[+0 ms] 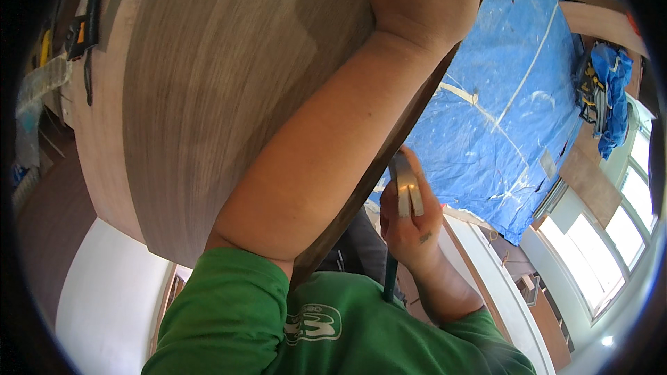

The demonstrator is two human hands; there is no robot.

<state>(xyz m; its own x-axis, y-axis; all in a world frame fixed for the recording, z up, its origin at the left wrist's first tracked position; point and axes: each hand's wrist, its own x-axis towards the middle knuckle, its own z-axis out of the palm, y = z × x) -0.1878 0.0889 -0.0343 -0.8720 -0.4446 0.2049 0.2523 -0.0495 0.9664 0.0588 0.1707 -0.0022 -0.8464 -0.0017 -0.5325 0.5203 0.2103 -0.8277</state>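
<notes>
A broad brown wood-grain panel [208, 97] fills the middle and left of the head view. My left forearm lies across it, and my left hand [424, 0] is at its upper right edge, with the fingers out of sight. Just beyond the panel's right edge, my right hand [417, 232] is closed around a claw hammer [408, 191]. The metal claw shows in front of the fingers, and the dark handle runs down toward my green shirt. The striking face is not clearly visible.
Blue sheeting [514, 97] spreads out right of the panel. A blue bag [611, 90] with tools hangs or rests at the far right, near bright windows [590, 264]. A black and orange tool [85, 35] lies at the left edge. A white board [104, 298] stands at lower left.
</notes>
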